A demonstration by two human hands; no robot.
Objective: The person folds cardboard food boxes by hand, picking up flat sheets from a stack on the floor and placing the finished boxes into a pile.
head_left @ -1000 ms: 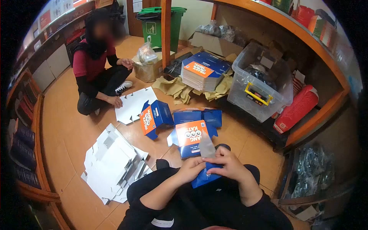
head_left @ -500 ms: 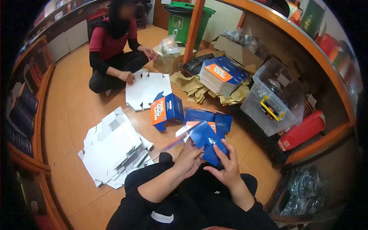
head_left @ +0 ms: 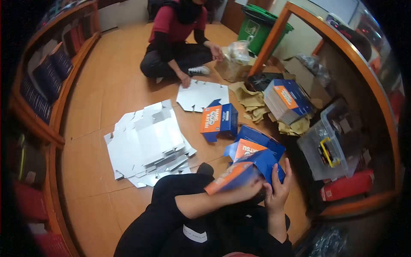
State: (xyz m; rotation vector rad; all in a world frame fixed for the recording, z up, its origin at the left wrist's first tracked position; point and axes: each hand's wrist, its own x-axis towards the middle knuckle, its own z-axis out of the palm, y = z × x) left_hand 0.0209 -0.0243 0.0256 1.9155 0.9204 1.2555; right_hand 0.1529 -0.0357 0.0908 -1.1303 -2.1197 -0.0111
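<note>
I sit on the floor and hold a blue and orange cardboard box [head_left: 246, 170] over my lap, partly folded. My left hand [head_left: 248, 190] grips it from underneath at the orange side. Against the box's blue right side presses my right hand [head_left: 277, 188], its fingers pointing up. Just beyond lie another flat-folded blue and orange box [head_left: 253, 146] and a standing assembled box [head_left: 219, 120].
A pile of flat white box blanks [head_left: 147, 143] lies on the floor to my left. A seated person [head_left: 177, 38] touches a white blank [head_left: 201, 95]. A stack of printed blanks [head_left: 287, 100], brown paper, a clear plastic bin [head_left: 329, 147] and a green bin [head_left: 257, 25] stand right.
My view swung left and down. The box in my hands has turned so its orange face shows, and my left hand has slid under it.
</note>
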